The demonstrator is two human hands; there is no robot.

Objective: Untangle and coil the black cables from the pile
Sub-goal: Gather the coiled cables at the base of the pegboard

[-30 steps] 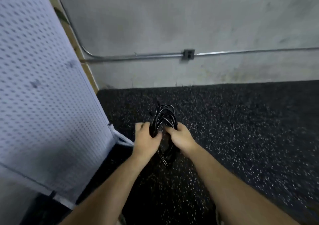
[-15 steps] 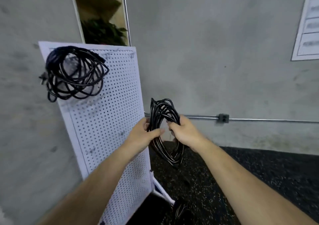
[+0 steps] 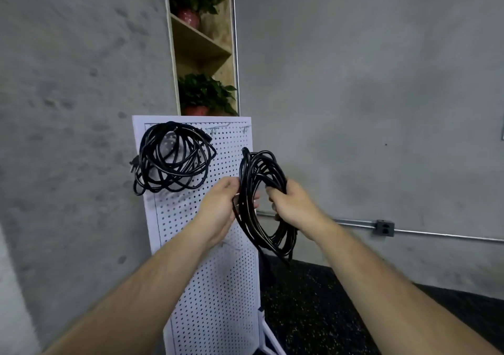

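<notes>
Item: coiled black cable [image 3: 255,172], an upright loop held between both hands. The left hand [image 3: 221,207] pinches its left-side strands and the right hand [image 3: 291,207] is clenched round the right-side bundle, apparently to keep the turns gathered and the loop open for hanging. Just beyond the left hand stands a white pegboard [image 3: 218,273]; a second coil [image 3: 171,158] hangs above and left of that hand, and what looks like a bare hook [image 3: 245,129] above both hands is the likely destination.
</notes>
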